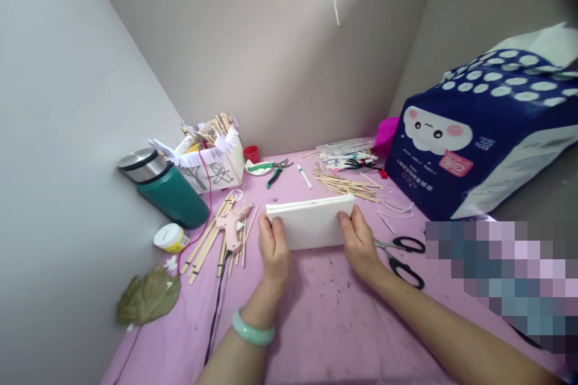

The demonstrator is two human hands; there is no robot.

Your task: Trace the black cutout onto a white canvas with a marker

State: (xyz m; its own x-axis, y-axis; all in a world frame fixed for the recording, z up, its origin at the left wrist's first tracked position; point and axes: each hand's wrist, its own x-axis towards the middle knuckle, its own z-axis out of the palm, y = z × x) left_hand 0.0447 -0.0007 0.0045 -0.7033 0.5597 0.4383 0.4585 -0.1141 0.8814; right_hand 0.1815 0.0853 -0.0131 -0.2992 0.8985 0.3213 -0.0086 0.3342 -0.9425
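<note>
Between my two hands is a flat white rectangular piece point(311, 225), with two layers showing along its top edge. It looks like folded card or foam board; the exact material I cannot make out. My left hand point(275, 249) grips its left end, thumb on the near face. At the right end my right hand point(359, 243) holds it the same way. The piece is tilted up above the pink tabletop point(316, 325). Black-handled scissors point(404, 258) lie just right of my right hand, their blades partly hidden behind it.
To the left are a pink glue gun point(232, 225) on wooden sticks point(205, 240), a green bottle point(169, 192) and a dried leaf point(149, 298). Behind lie pruning shears point(273, 169), a marker point(304, 176) and thin sticks point(347, 185). A large blue package point(433, 150) stands right.
</note>
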